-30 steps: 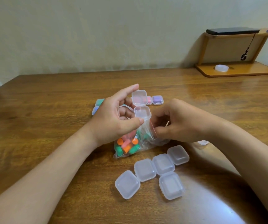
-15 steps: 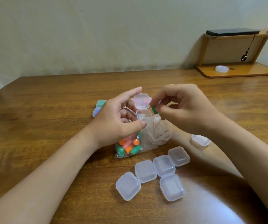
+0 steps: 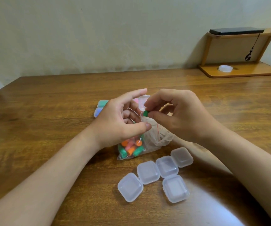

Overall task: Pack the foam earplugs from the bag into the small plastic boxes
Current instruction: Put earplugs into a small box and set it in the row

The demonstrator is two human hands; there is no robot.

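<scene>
- Right hand (image 3: 185,116) pinches a green plug (image 3: 146,114) between thumb and forefinger, just over the open box (image 3: 143,102).
- Left hand (image 3: 120,121) grips that box above the bag (image 3: 156,137).
- Plug looks light, soft and springy: pinch it mid-body, gently.

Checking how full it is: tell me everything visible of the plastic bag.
Clear, thin, crinkled plastic bag with a red line near its mouth. It lies on the wooden table, beneath the left hand and right hand; the mouth end is bunched and raised. Its near end holds orange, green and pink earplugs. Whether a hand touches it cannot be told.
</scene>
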